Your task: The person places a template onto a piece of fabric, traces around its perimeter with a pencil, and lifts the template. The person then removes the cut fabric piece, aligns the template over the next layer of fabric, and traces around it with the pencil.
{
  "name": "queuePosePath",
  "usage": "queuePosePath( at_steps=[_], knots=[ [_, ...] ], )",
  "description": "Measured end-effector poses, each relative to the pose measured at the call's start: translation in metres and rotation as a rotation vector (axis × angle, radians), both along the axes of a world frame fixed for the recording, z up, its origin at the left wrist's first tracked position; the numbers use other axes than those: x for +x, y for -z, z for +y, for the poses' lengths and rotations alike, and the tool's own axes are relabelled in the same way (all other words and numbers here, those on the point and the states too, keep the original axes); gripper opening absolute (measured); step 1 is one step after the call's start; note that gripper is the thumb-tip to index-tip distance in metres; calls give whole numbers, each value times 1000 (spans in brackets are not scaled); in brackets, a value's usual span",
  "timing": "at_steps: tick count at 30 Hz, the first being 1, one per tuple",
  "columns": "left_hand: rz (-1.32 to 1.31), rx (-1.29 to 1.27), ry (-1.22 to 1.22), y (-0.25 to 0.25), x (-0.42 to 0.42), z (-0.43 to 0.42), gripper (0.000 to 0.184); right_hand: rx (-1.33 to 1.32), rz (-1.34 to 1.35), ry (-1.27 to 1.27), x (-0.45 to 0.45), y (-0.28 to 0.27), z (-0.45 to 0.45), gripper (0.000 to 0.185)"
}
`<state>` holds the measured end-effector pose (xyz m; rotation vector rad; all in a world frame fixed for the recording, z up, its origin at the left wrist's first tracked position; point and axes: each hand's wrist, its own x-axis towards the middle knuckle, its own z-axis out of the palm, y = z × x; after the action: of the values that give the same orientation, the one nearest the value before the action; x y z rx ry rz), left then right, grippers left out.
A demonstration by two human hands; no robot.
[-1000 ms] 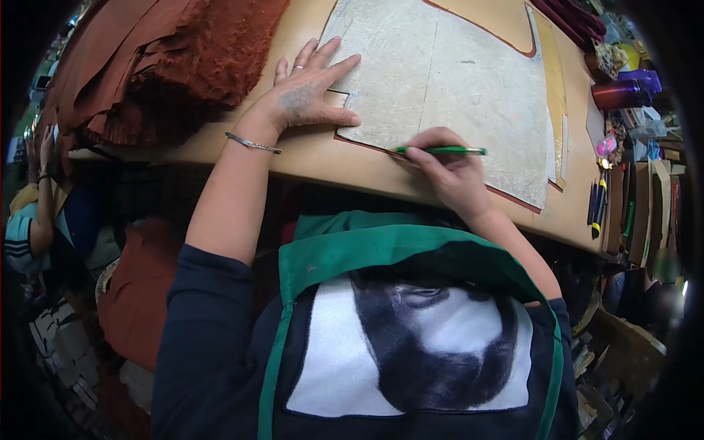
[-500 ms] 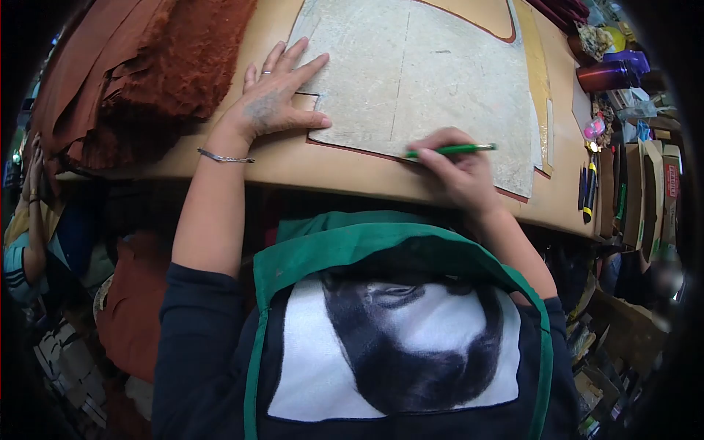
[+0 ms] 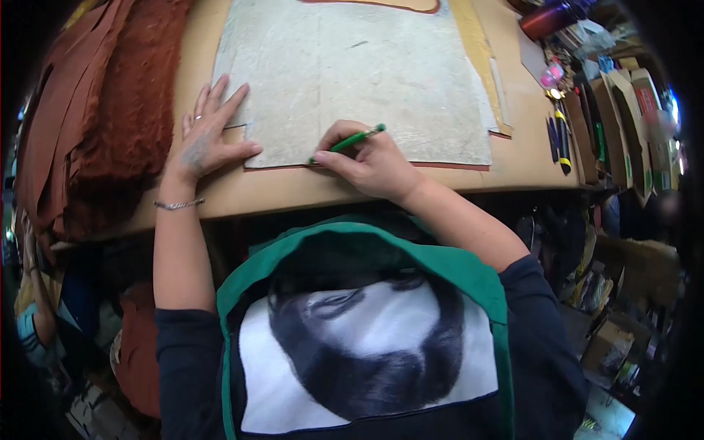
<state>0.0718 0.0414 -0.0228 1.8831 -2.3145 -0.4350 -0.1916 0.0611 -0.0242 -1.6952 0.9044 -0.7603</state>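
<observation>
A large greyish-white flat template (image 3: 389,88) lies on the table, with a thin reddish-brown edge of leather (image 3: 455,167) showing below it. My left hand (image 3: 209,143) rests flat with fingers spread at the template's left side, near a notch; its thumb touches the template. In my right hand (image 3: 378,167) is a slim green pen (image 3: 361,138), pinched between thumb and fingers. The pen's tip meets the near edge of the template, left of its middle.
Stacked reddish-brown leather (image 3: 136,103) covers the table's left end. On the right are a yellow-and-black cutter (image 3: 562,143), a dark red bottle (image 3: 550,20) and upright cardboard pieces (image 3: 616,125). Another person's arm (image 3: 40,293) shows at far left.
My right hand has moved left along the template's near edge with the pen. My left hand stays by the notch. The whole view has turned and shifted.
</observation>
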Motion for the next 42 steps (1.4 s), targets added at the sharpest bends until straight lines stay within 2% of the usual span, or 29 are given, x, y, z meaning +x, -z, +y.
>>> queuePosePath(
  at_steps=[2, 4, 6, 8, 10, 11, 14, 15, 18, 20, 22, 26, 30, 31, 32, 35, 37, 39, 42],
  knots=[
    [-5, 0, 5, 0, 0, 0, 89, 98, 32, -24, -42, -2, -5, 9],
    [-23, 3, 9, -2, 2, -2, 90, 89, 42, 96, -98, -3, -8, 12],
    [-29, -7, 21, 1, 3, -2, 90, 206, 3, 217, -136, -14, -2, 11],
    [-35, -14, 35, 1, 2, -2, 90, 57, 46, 243, -143, -12, 4, 9],
    [-35, -22, 43, 0, 2, -2, 90, 16, 81, 220, -133, -9, 6, 10],
    [-44, -9, 38, -1, 0, -2, 90, 51, -8, 210, -119, -11, 9, 11],
    [13, -10, 40, 1, 1, -2, 91, 36, 55, 104, -81, 0, 3, 10],
    [12, -9, 39, 2, 3, -2, 91, 35, -8, 75, -64, 2, 2, 11],
    [19, -5, 34, 4, 3, -4, 91, -248, -21, 43, -25, 5, 0, 18],
    [18, 3, 18, 5, 3, -4, 90, -166, 16, 7, -34, -3, -1, 18],
    [28, -19, 33, 5, 4, -4, 90, 52, 45, 14, -77, 2, -6, 11],
    [40, -33, 43, 7, 6, -3, 91, 166, -24, 225, -174, -5, 0, 10],
    [-16, 37, 88, -5, 0, -11, 89, 177, -30, 270, -186, -2, 4, 10],
    [48, 58, 132, -7, 0, -19, 89, 177, -26, 272, -184, -3, 3, 10],
    [-23, 43, 155, -8, -4, -24, 89, 176, -20, 267, -183, -5, 3, 10],
    [-212, -12, 217, -32, -53, -32, 89, 176, -28, 272, -183, -4, 5, 10],
    [-139, 48, 302, -38, -93, -31, 87, 161, -20, 263, -183, -3, 4, 9],
    [-196, 54, 319, -33, -131, -30, 87, 143, -1, 260, -182, -5, 4, 9],
    [-155, 149, 353, -31, -157, -28, 87, 98, -19, 292, -177, -5, 7, 13]
  ],
)
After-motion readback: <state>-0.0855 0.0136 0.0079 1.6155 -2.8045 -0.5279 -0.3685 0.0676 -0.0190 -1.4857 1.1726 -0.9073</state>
